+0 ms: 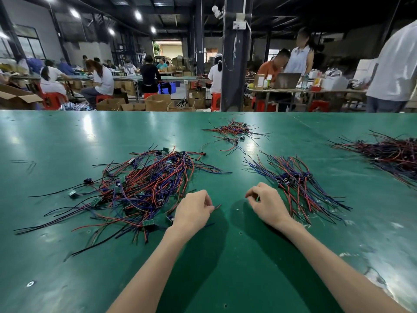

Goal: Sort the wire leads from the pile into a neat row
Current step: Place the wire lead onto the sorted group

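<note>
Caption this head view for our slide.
Left hand pinches a wire by the pile; right hand beside the sorted bundle.

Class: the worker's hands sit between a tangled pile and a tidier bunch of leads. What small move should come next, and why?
Probably draw the lead pinched in the left hand clear of the tangled pile and lay it on the aligned bunch. Its tip pokes out of that grip, and the right hand hovers beside that bunch.
</note>
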Motion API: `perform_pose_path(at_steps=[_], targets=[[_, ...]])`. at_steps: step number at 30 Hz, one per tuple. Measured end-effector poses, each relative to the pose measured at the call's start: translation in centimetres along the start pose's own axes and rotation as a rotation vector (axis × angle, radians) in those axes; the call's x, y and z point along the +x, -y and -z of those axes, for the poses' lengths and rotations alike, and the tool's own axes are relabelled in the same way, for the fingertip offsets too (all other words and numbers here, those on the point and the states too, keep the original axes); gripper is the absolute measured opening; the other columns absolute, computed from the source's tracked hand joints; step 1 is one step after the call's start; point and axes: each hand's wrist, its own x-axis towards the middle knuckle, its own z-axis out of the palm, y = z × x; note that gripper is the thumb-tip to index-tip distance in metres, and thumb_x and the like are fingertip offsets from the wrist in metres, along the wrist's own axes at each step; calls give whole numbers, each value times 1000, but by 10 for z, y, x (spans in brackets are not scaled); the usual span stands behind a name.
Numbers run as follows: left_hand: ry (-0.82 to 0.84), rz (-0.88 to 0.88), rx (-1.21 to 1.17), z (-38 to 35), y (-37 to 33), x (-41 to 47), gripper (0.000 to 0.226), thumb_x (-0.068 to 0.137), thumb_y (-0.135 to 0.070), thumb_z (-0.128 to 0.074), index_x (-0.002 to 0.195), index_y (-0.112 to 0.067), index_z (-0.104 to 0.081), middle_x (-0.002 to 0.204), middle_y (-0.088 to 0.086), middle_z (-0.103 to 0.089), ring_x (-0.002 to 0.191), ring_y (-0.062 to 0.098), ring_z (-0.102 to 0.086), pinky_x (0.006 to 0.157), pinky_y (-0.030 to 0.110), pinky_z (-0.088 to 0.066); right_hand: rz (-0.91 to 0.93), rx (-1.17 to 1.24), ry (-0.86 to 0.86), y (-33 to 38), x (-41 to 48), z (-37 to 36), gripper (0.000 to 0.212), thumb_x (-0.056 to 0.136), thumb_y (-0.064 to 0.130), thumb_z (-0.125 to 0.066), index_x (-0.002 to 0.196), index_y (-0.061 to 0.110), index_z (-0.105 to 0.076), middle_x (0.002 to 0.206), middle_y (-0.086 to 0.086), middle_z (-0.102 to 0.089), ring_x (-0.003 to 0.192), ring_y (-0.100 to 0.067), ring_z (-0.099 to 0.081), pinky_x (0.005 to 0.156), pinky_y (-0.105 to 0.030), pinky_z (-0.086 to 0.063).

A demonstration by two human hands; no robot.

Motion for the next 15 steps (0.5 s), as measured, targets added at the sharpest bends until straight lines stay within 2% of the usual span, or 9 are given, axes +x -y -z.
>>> perform_pose_path(at_steps=[3, 7, 10, 12, 15], targets=[[-77, -95, -157, -8, -6, -2, 7, 90, -22, -63, 90, -15, -59, 88, -1, -65, 84, 17, -59, 78, 31, -48, 23, 45, -18, 3, -1, 0, 9, 87, 8, -62, 88, 10, -71, 81, 2, -55, 72, -16, -52, 75, -30, -45], [-216, -135, -347, -10, -8, 2, 7, 89, -18, -65, 86, -16, -59, 75, -12, -59, 67, 0, -52, 70, 23, -45, 79, 181, 23, 18, -5, 0, 10, 82, 10, -69, 91, 14, -70, 79, 5, -54, 64, -9, -48, 69, -17, -39], [-187, -116, -478, -8, -7, 4, 7, 88, -14, -66, 87, -13, -59, 73, -10, -59, 60, 9, -56, 61, 31, -55, 95, 334, 136, 30, -10, -3, 20, 79, 8, -71, 94, 19, -68, 81, 5, -55, 62, -5, -45, 65, -12, -38], [-148, -110, -551, -10, -8, 4, 9, 87, -11, -67, 85, -14, -58, 75, -5, -61, 58, 12, -60, 53, 27, -55, 71, 452, 245, 37, -13, -5, 24, 78, 6, -72, 95, 22, -65, 80, 7, -57, 60, -4, -45, 63, -14, -38], [-129, -125, -536, -13, -7, 7, 13, 85, -14, -69, 85, -20, -58, 75, -8, -62, 67, 7, -61, 66, 16, -50, 28, 614, 334, 42, -14, -10, 17, 80, 5, -73, 95, 7, -64, 75, 1, -59, 66, -11, -48, 65, -23, -41]])
